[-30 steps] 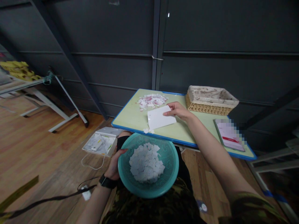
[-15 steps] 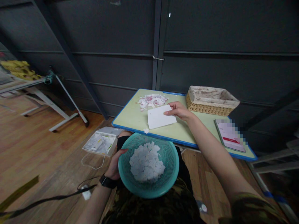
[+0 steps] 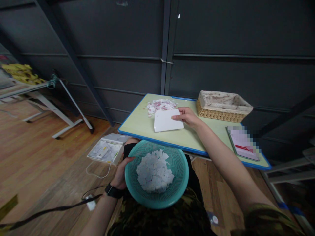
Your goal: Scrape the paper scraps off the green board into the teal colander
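Note:
My right hand [image 3: 185, 117] pinches a white card [image 3: 168, 121] by its right side, thumb on top, above the pale green tabletop [image 3: 134, 121]. Just behind the card lies a pile of torn paper pieces [image 3: 162, 104], white and pinkish. On my lap rests a teal plastic colander [image 3: 180, 177], its rim under the table's front edge. My left hand [image 3: 121, 173] grips the colander's left rim. A heap of white paper scraps [image 3: 155, 172] fills the middle of the colander.
A lined wicker basket [image 3: 222, 108] stands at the table's back right. Near the right edge lies a tablet [image 3: 242, 146], partly blurred out. Left of my knee, an open white box [image 3: 105, 151] sits low with a cable. A dark metal wall [image 3: 118, 39] rises behind the table.
My right hand has shifted the white card slightly to the left and away from me, and the card's tilt has changed a little. My left hand and the colander stay put.

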The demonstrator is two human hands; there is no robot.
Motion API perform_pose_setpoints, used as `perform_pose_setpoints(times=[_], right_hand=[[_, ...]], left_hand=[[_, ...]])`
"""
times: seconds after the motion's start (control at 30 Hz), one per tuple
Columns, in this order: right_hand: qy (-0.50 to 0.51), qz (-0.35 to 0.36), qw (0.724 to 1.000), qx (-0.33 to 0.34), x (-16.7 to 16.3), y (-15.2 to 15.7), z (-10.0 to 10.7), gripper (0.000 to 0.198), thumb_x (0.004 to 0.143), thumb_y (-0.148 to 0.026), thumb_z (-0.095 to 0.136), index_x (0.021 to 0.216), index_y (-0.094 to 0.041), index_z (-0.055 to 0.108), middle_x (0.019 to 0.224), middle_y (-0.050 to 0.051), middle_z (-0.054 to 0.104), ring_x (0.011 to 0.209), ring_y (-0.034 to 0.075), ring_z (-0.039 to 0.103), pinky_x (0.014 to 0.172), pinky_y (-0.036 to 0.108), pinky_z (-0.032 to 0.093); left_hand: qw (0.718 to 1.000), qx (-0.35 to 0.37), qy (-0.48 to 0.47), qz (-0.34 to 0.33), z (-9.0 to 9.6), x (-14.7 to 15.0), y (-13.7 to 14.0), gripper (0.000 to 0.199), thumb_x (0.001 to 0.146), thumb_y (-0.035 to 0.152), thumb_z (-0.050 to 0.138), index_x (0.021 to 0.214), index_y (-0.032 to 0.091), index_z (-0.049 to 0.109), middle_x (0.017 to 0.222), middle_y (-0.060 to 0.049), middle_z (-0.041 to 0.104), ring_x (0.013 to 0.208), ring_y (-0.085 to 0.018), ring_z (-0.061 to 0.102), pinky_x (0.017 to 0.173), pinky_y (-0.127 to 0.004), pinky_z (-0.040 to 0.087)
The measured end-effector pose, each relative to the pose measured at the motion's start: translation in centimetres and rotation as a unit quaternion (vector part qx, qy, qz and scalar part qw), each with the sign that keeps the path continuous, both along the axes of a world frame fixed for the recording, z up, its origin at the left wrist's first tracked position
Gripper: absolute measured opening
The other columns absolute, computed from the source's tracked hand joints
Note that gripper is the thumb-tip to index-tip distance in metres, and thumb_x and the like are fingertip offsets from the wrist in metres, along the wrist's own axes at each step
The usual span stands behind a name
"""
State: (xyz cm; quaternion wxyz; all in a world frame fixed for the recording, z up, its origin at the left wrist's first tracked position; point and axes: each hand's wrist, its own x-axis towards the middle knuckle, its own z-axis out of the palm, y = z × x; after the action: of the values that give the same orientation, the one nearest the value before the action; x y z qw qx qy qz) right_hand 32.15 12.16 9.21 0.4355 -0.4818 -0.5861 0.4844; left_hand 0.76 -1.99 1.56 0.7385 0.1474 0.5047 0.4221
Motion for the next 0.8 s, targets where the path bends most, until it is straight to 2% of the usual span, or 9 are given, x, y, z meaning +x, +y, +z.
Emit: perform_pose_setpoints(times=[0.1, 0.17, 0.4, 0.57, 0.8], right_hand=[[0.018, -0.080, 0.996, 0.031, 0.26, 0.29, 0.11, 0.040, 0.047, -0.035, 0.083, 0.075, -0.015, 0.064, 0.073, 0.003, 0.064, 0.064, 0.015, 0.053, 0.056, 0.027, 0.037], [0.007, -0.095, 0.995, 0.032, 0.42, 0.31, 0.30, 0.039, 0.046, -0.034, 0.083, 0.074, -0.015, 0.063, 0.072, 0.003, 0.063, 0.065, 0.015, 0.053, 0.057, 0.028, 0.038], [-0.021, -0.081, 0.996, 0.021, 0.59, 0.05, 0.73, 0.034, 0.046, -0.032, 0.081, 0.069, -0.014, 0.063, 0.065, 0.001, 0.058, 0.059, 0.012, 0.047, 0.055, 0.028, 0.033], [-0.057, -0.045, 0.997, 0.012, 0.15, -0.15, 0.65, 0.034, 0.046, -0.035, 0.081, 0.066, -0.015, 0.061, 0.058, -0.002, 0.053, 0.055, 0.011, 0.043, 0.052, 0.027, 0.028], [-0.046, -0.035, 0.998, 0.016, 0.13, -0.33, 0.75, 0.033, 0.049, -0.035, 0.081, 0.067, -0.016, 0.061, 0.060, -0.002, 0.053, 0.055, 0.010, 0.042, 0.051, 0.026, 0.025]], left_hand=[[1.000, 0.001, 0.000, 0.010, -0.04, 0.03, 0.09, 0.007, 0.070, 0.021, 0.068, 0.065, 0.016, 0.069, 0.061, -0.005, 0.074, 0.062, -0.026, 0.071, 0.064, -0.038, 0.057], [1.000, 0.004, -0.002, 0.013, -0.05, 0.04, 0.14, 0.006, 0.068, 0.021, 0.069, 0.064, 0.016, 0.069, 0.061, -0.006, 0.074, 0.063, -0.027, 0.072, 0.065, -0.039, 0.058], [1.000, 0.015, 0.004, 0.005, 0.05, -0.04, -0.01, 0.007, 0.069, 0.020, 0.068, 0.066, 0.015, 0.071, 0.065, -0.007, 0.077, 0.065, -0.027, 0.072, 0.068, -0.039, 0.057], [1.000, 0.003, -0.018, 0.005, -0.04, -0.05, 0.05, 0.009, 0.069, 0.021, 0.069, 0.073, 0.014, 0.073, 0.070, -0.010, 0.077, 0.075, -0.033, 0.074, 0.072, -0.041, 0.057], [1.000, 0.010, -0.001, 0.003, -0.03, 0.01, 0.06, 0.008, 0.071, 0.022, 0.067, 0.069, 0.016, 0.071, 0.064, -0.005, 0.074, 0.060, -0.024, 0.069, 0.065, -0.037, 0.057]])
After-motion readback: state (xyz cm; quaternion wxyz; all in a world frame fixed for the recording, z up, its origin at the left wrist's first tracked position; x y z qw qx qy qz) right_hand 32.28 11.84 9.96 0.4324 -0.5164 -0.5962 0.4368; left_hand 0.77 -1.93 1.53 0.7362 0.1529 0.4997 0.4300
